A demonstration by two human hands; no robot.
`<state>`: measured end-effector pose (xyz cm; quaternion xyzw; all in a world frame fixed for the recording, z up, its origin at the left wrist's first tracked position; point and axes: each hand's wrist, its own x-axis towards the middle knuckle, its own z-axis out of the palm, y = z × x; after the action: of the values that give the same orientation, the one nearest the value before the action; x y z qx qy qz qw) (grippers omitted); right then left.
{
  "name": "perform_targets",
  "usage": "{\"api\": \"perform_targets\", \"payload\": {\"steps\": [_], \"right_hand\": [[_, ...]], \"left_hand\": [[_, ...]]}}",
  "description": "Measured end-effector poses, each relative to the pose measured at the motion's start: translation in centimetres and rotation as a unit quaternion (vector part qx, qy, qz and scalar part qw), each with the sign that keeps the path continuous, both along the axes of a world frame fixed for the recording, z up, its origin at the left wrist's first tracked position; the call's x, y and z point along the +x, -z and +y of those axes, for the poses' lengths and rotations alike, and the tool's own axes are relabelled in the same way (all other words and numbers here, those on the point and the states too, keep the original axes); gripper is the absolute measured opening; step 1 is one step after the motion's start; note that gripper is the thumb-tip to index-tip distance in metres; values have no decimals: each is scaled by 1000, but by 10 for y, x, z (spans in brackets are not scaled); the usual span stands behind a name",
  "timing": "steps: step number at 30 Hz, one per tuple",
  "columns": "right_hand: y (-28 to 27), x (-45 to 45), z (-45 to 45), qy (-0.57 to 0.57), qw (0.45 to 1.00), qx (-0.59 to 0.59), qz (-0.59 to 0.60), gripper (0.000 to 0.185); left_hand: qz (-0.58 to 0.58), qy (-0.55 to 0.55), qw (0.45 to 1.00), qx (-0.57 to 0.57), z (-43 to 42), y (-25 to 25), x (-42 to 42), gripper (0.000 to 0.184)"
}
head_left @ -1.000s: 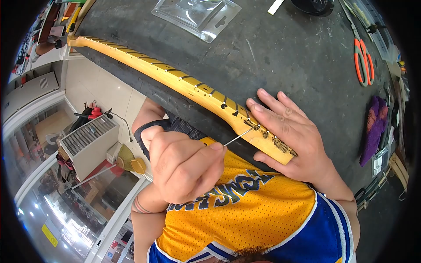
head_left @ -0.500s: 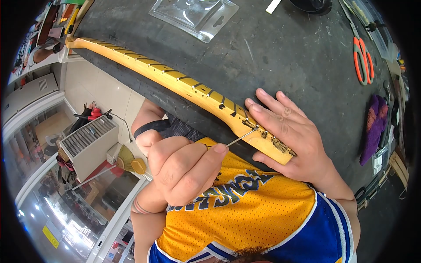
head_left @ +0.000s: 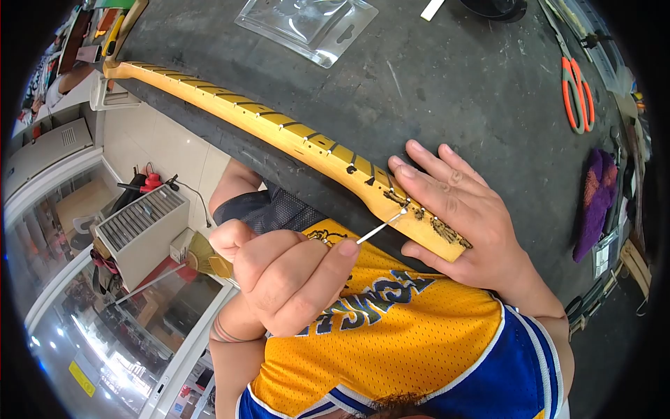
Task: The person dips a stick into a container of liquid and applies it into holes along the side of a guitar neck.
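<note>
A yellow guitar neck (head_left: 279,127) with dark frets lies diagonally along the bench edge. Dark, rough smears (head_left: 441,228) mark the side of its near end. My right hand (head_left: 474,216) steadies that end, its thumb on the near side and its outstretched fingers across the far side. Between the closed thumb and fingers of my left hand (head_left: 289,276) is a thin metal pick (head_left: 382,230). Its tip touches the neck's side beside the smears, or very nearly so. The rest of the pick is hidden inside my left hand.
On the dark bench (head_left: 453,84) are clear plastic packaging (head_left: 307,28), orange-handled scissors (head_left: 578,94) and a purple cloth (head_left: 595,202). A black round dish (head_left: 499,8) sits at the far edge. Below left stand a ridged pale box (head_left: 143,230) and a glass-fronted cabinet (head_left: 105,342).
My left hand has shifted slightly left and down, and the pick's tip has slid a little the same way along the neck. My right hand stays in place.
</note>
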<state>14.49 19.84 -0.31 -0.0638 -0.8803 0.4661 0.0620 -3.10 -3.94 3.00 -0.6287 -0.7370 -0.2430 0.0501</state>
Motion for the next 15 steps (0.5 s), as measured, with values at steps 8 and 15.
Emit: {"api": "perform_targets", "payload": {"steps": [8, 15], "right_hand": [[3, 2, 0, -8, 1000, 10, 7, 84], [3, 1, 0, -9, 1000, 12, 7, 84]], "left_hand": [[-40, 44, 998, 24, 5, 12, 7, 48], [-70, 10, 996, 57, 11, 13, 7, 47]]}}
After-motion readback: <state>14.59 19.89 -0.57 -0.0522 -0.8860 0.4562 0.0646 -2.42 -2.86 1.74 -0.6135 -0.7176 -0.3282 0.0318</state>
